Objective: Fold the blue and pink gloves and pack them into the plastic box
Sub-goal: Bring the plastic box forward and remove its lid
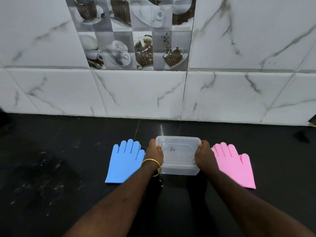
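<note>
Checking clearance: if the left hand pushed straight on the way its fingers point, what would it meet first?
The left hand already grips the plastic box, fingers curled inward over its left edge, so it would press into the lid straight away. The blue glove lies behind it.

Lidded clear plastic box (178, 154) sits between flat blue glove (124, 161) and pink glove (235, 165).

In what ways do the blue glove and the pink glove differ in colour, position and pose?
The blue glove lies left of the plastic box, and the pink glove lies right of it. The blue glove's thumb points left, while the pink glove's thumb points right. Both lie flat and unfolded on the dark counter, fingers toward the wall, each partly covered by a forearm.
</note>
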